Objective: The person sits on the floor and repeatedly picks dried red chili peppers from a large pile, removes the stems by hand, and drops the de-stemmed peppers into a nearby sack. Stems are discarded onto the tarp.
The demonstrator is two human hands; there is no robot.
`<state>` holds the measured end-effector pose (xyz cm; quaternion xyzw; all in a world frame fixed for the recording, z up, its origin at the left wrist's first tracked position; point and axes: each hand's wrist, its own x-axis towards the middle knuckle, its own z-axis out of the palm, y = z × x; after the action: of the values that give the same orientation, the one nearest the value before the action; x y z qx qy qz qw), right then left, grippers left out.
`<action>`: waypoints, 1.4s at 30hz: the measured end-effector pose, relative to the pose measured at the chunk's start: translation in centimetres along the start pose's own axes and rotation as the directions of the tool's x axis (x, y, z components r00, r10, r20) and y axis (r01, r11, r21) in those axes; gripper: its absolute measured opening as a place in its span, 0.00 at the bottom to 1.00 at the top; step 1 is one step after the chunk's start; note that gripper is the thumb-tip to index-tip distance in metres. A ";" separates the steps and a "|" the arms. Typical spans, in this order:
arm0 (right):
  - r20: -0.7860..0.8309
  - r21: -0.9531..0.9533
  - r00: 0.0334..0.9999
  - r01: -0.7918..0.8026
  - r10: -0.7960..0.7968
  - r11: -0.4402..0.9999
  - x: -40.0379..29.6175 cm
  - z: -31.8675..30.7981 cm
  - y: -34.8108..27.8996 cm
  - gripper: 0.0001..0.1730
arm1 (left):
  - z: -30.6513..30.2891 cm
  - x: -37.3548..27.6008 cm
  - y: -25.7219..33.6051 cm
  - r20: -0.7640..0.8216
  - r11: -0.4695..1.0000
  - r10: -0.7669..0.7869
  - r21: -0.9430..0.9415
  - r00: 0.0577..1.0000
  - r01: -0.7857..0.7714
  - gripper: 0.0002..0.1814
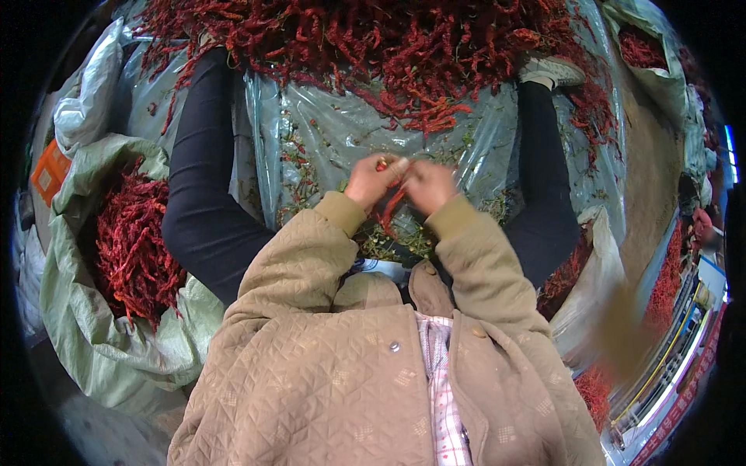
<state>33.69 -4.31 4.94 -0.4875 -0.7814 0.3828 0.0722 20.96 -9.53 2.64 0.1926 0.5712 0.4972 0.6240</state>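
Observation:
My left hand [373, 182] is closed around dried red chili peppers [391, 211], which hang down between my two hands. A small red and yellow bit shows at its curled fingers. Right beside it, my right hand [432, 185] is blurred, its fingertips pinching at the same peppers. Beneath both hands lie green stems and leafy scraps [402, 242] on a clear plastic sheet [355, 125]. A large heap of dried red chilies [373, 41] covers the sheet's far side, between and beyond my feet.
On my left stands a pale green woven sack [76, 326] of red chilies [140, 244], with an orange crate [51, 170] behind it. A white sack [594, 279] of chilies is by my right leg. Another open sack [664, 87] stands at far right.

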 end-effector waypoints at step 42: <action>-0.339 -0.130 0.926 -0.220 0.165 0.967 10.5 -1.0 11.6 0.17 | -1.3 0.7 -0.1 -0.088 0.976 -0.099 -0.205 0.991 0.079 0.08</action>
<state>37.04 7.49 -4.84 -0.6226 -0.7362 0.2360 0.1214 19.70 -9.45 1.86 0.0783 0.5557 0.5329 0.6333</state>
